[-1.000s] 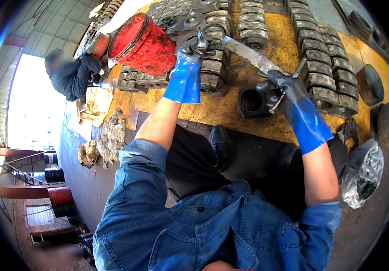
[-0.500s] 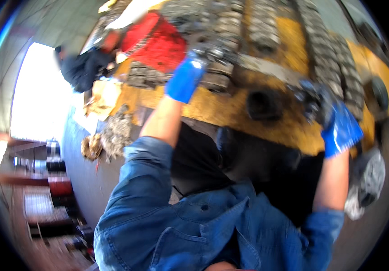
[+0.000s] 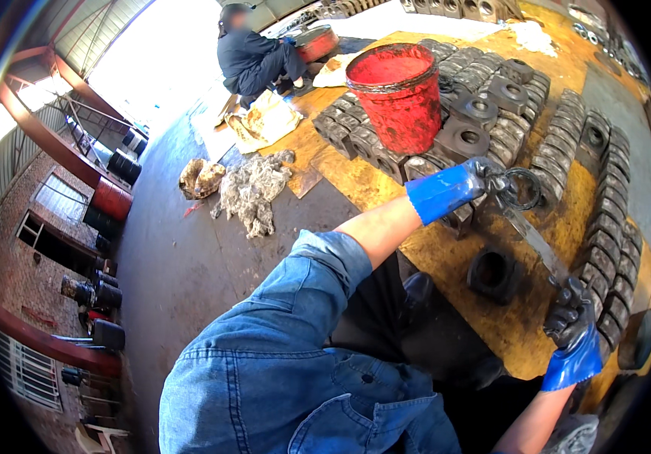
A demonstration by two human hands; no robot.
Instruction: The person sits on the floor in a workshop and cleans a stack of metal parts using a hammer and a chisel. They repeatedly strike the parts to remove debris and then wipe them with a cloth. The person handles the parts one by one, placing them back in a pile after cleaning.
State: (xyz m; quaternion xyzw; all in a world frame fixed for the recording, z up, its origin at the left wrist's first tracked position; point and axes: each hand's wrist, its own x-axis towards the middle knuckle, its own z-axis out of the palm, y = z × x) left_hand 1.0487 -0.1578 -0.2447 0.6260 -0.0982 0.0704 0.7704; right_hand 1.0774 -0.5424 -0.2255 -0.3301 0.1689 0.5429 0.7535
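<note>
My left hand (image 3: 483,178), in a dirty blue glove, is closed on a thin dark ring (image 3: 523,189) at the edge of the metal blocks. Lower right, my gloved right hand (image 3: 572,318) grips one end of a flat grey metal strip (image 3: 535,240). The strip slants up from that hand, and its far end is close to the ring and my left fingers; whether they touch is unclear. Between my hands and my knees, a single dark block with a round hole (image 3: 494,274) sits on the yellow, oil-stained surface (image 3: 446,265).
A red bucket (image 3: 397,98) smeared with dark grease stands on rows of metal blocks (image 3: 476,111). More block rows (image 3: 613,219) line the right. Greasy rags (image 3: 253,189) lie on the floor at left. Another person (image 3: 253,53) crouches at the back near a red basin (image 3: 316,43).
The view has swung, so the bucket and blocks sit lower and farther right. My right hand now appears lower, the strip slants more steeply, and the ring by my left hand shows clearly.
</note>
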